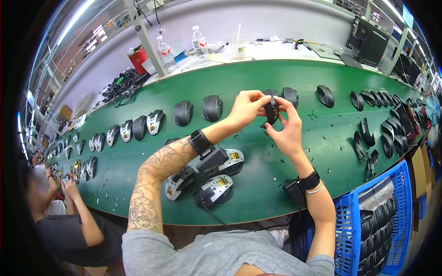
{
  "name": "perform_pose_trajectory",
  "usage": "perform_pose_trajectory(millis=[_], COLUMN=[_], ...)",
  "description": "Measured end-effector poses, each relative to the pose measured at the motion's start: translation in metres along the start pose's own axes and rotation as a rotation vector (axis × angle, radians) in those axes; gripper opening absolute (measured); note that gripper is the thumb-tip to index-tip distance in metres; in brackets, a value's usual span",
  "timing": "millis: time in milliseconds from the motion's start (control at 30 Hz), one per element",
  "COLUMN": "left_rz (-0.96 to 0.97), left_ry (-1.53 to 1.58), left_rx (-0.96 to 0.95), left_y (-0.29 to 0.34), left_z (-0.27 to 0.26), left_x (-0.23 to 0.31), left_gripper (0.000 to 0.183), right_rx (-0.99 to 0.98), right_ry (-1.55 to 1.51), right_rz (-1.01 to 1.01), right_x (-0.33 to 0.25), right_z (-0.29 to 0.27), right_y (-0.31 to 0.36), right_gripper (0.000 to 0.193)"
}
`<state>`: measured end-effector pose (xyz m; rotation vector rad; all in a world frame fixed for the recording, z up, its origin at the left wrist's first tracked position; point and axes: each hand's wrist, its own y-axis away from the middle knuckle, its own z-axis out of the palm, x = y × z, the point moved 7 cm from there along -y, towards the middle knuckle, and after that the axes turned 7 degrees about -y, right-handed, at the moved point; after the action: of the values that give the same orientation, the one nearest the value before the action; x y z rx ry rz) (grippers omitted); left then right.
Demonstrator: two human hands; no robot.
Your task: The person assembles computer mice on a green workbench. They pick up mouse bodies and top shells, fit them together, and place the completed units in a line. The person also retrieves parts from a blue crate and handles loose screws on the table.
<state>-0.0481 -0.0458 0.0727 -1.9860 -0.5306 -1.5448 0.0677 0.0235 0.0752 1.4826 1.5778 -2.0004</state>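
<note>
Over the far middle of the green bench [258, 202], both hands meet at a black curved plastic mouse shell piece [270, 112]. My left hand [248, 109] pinches it from the left between thumb and fingers. The fingers of my right hand [287, 124] grip its right side, with the thumb lower down. Behind the hands stand black computer mice, one of them a mouse [290, 95] just right of my fingertips. Closer to me lie several mice without top covers, among them an uncovered mouse [216, 187] with grey-white insides and a yellow patch.
Rows of mice run along the bench to both sides. Loose black shell pieces [366, 132] lie at right, with small black bits scattered nearby. A blue basket [354, 230] of black shells stands at lower right. Bottles [199, 43] and a cup [238, 48] stand behind. Another person [69, 234] works at left.
</note>
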Motion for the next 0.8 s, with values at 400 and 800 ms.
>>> perform_pose_trajectory(millis=[400,800], left_rz=[0.045,-0.076], left_ry=[-1.333,-0.433], left_rx=[-0.521,-0.239], left_y=[0.147,0.146], left_z=[-0.061,-0.09], left_x=[-0.006,-0.009], left_gripper=[0.067,0.073], right_rx=[0.01,-0.082], right_ry=[0.396,0.209], right_rz=[-0.241,-0.075], right_x=[0.0,0.001], right_z=[-0.003,0.008], right_y=[0.006,0.005], right_gripper=[0.041,0.041])
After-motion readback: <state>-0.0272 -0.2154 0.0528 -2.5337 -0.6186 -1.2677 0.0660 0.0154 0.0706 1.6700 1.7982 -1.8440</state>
